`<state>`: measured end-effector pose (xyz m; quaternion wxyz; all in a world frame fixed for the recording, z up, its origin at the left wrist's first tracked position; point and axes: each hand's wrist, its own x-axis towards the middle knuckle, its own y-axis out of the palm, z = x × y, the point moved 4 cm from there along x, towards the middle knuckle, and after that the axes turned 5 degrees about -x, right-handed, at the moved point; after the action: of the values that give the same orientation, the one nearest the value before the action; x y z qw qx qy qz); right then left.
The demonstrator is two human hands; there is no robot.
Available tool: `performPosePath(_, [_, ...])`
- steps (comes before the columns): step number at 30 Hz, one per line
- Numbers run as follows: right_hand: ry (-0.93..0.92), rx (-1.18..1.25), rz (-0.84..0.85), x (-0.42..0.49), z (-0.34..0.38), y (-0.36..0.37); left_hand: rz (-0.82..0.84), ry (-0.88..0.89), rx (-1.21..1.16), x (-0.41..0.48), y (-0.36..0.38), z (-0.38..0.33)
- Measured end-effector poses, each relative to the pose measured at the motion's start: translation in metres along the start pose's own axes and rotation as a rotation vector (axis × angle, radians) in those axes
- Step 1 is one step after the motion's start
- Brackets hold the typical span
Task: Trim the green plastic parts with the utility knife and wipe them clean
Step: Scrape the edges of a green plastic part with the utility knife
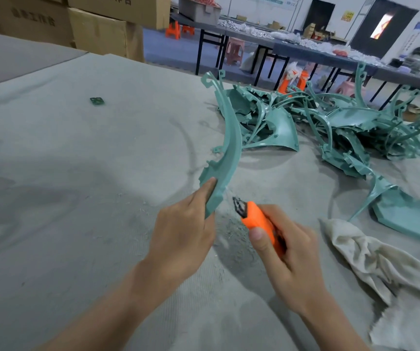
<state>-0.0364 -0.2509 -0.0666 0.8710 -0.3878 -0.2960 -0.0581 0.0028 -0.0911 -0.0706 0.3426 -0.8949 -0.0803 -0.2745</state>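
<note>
My left hand (186,229) grips the lower end of a long curved green plastic part (229,145), which rises up and away over the table. My right hand (287,254) holds an orange utility knife (259,221), thumb on its side. The knife's dark tip points at the part's lower edge, a short gap away from it. A pile of more green plastic parts (330,122) lies at the right back of the table. A crumpled whitish cloth (381,269) lies to the right of my right hand.
The table is covered with grey fabric (90,160), with fine shavings (229,231) under my hands. A small green square piece (97,100) lies at the far left. Cardboard boxes (97,29) stand behind. Other long tables and orange stools fill the background.
</note>
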Motion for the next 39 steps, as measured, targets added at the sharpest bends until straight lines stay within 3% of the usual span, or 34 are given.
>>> performPosePath(10, [0.055, 0.009, -0.017, 0.001, -0.005, 0.001, 0.009, 0.04, -0.004, -0.003, 0.0, -0.002])
performPosePath(24, [0.167, -0.06, -0.154, 0.009, -0.031, -0.013, -0.021, 0.234, -0.01, -0.007, 0.002, -0.009])
performPosePath(30, [0.256, -0.1, -0.277, 0.015, -0.055, -0.033, 0.086, 0.351, -0.086, -0.018, 0.008, -0.022])
performPosePath(33, [0.261, -0.042, -0.292, 0.014, -0.061, -0.038, 0.141, 0.308, -0.128, -0.016, 0.008, -0.025])
performPosePath(39, [0.124, 0.046, -0.207, 0.011, -0.048, -0.034, 0.049, 0.155, -0.183, -0.009, -0.001, -0.026])
